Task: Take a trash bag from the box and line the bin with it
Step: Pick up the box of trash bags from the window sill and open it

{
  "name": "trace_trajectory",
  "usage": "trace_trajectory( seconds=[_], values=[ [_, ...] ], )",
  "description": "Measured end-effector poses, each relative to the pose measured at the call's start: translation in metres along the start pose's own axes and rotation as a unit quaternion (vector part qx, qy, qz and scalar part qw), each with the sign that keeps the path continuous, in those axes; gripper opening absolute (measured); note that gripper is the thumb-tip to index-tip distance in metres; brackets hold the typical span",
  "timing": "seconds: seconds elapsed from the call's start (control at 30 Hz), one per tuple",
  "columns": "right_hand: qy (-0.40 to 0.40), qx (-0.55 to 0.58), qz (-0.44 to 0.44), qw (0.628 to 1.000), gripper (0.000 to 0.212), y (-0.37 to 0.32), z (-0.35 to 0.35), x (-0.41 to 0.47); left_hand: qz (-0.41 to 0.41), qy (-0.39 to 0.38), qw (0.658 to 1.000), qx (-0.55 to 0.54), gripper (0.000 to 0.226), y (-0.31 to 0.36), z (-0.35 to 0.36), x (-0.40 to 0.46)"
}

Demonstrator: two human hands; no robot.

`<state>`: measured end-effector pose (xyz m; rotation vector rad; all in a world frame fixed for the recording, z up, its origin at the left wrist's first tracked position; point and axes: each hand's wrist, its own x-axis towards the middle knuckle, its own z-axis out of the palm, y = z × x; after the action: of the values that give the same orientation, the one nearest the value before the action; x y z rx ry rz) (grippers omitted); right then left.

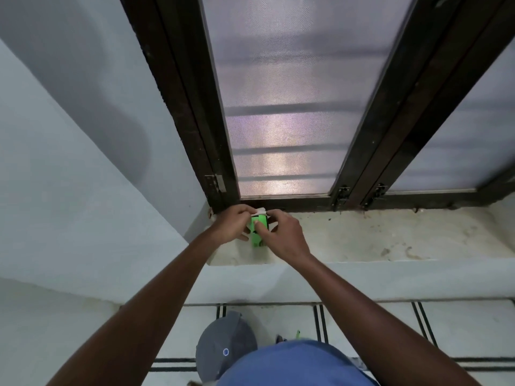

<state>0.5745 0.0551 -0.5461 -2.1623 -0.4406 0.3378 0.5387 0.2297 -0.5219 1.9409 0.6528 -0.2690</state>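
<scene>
A small bright green box (pixel 258 235) of trash bags stands on the pale window sill (pixel 362 238), near its left end. My left hand (pixel 232 225) grips the box's left side and its white top flap (pixel 260 210). My right hand (pixel 284 235) holds the right side, thumb pressed on the green front. Both hands cover much of the box, so I cannot see a bag. On the tiled floor below me stands a grey bin (pixel 223 349) with a domed lid, partly hidden by my blue shirt.
A dark-framed window (pixel 281 121) with frosted mesh panes rises behind the sill. A white wall (pixel 69 162) closes in on the left. The sill stretches to the right, stained and dusty. White floor tiles with dark stripes lie below.
</scene>
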Motion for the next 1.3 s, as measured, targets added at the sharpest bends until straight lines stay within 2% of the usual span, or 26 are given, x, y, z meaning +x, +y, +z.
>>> trace_trajectory(
  seconds=[0.17, 0.33, 0.43, 0.53, 0.6, 0.7, 0.8, 1.13, 1.2, 1.3],
  values=[
    [0.03, 0.107, 0.049, 0.993, 0.034, 0.007, -0.005, 0.0, -0.021, 0.005, 0.997, -0.073, 0.027, -0.003, 0.0, 0.002],
    [0.026, 0.109, 0.04, 0.993, 0.019, 0.017, -0.001, -0.004, 0.008, 0.025, 0.999, -0.048, 0.036, -0.009, 0.005, -0.002],
    [0.013, 0.1, 0.048, 0.994, 0.018, 0.013, -0.002, -0.009, 0.01, 0.038, 0.999, -0.036, 0.028, -0.013, 0.008, -0.001],
    [-0.012, 0.107, 0.043, 0.993, 0.027, 0.011, -0.002, -0.013, -0.002, 0.047, 0.998, -0.049, 0.02, -0.013, 0.006, -0.002],
    [-0.039, 0.11, 0.018, 0.993, 0.03, 0.011, -0.001, -0.014, -0.019, 0.056, 0.996, -0.06, 0.022, -0.011, 0.005, -0.003],
    [-0.076, 0.073, -0.007, 0.994, 0.058, 0.013, 0.004, -0.016, -0.025, 0.074, 0.997, -0.029, 0.037, -0.009, 0.006, -0.002],
    [-0.083, 0.05, -0.013, 0.995, 0.071, 0.015, 0.008, -0.016, -0.031, 0.08, 0.996, -0.014, 0.036, -0.006, 0.006, 0.001],
    [-0.076, 0.037, -0.034, 0.996, 0.073, 0.025, 0.012, -0.011, -0.047, 0.063, 0.996, -0.048, 0.022, -0.004, 0.003, 0.0],
    [-0.064, 0.038, -0.037, 0.997, 0.065, 0.023, 0.011, -0.012, -0.054, 0.039, 0.994, -0.083, 0.015, -0.004, -0.001, -0.002],
    [-0.045, 0.051, -0.031, 0.997, 0.061, 0.023, 0.008, -0.015, -0.047, -0.027, 0.986, -0.161, 0.024, -0.017, -0.009, -0.003]
  ],
)
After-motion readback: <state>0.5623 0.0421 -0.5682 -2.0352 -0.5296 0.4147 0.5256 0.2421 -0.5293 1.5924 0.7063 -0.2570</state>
